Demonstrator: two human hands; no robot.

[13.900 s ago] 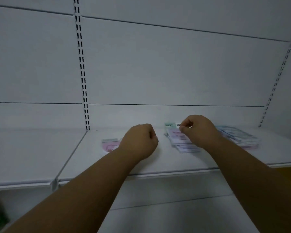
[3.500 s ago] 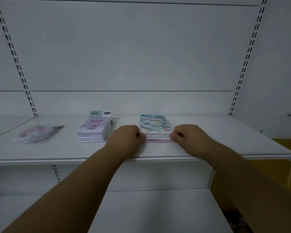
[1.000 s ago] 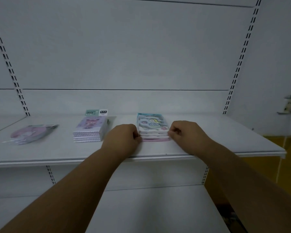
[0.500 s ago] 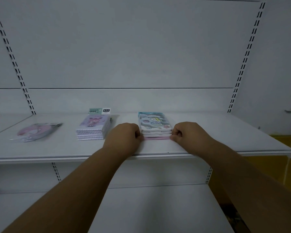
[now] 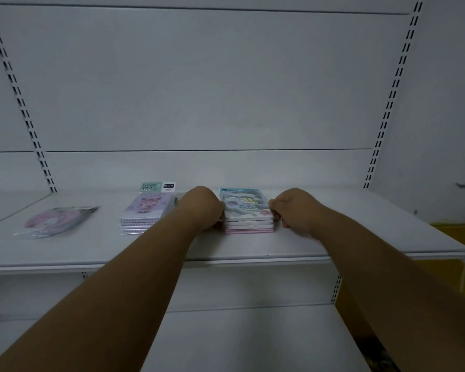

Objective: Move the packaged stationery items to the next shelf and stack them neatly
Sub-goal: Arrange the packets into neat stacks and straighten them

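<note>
Left hand (image 5: pixel 203 209): fingers curled, knuckles up, pressed against the left edge of the blue-topped stack (image 5: pixel 246 210). Fingertips are hidden behind the knuckles, so whether they hook under the bottom pack cannot be told. Right hand (image 5: pixel 293 208): curled the same way, gripping the stack's right edge. The two hands bracket the pile between them.

The stack sits on the shelf (image 5: pixel 360 237), mid-depth, roughly centre of the bay. Several flat packs, edges nearly flush, a pink one at the bottom.

Handling judgement: thin, flat packs, probably film-wrapped, likely light singly and only moderate as a pile. The wrap looks glossy, so layers may slide on each other if the pile tilts. Best hold is at the two short sides, low down, squeezing inward with fingers under the bottom pack and thumbs on top; keep it level. The covers look stiff enough not to sag. Not fragile, but corners could scuff.

Further left, just beside the left hand: the purple stack (image 5: pixel 145 213), spiral edges showing at its front, with a green header card (image 5: pixel 152 187) behind it. Well apart, toward the left end: a pink round pack (image 5: pixel 55 221) in a loose clear bag, softer and floppier, likely needing a flat lift from beneath.
</note>
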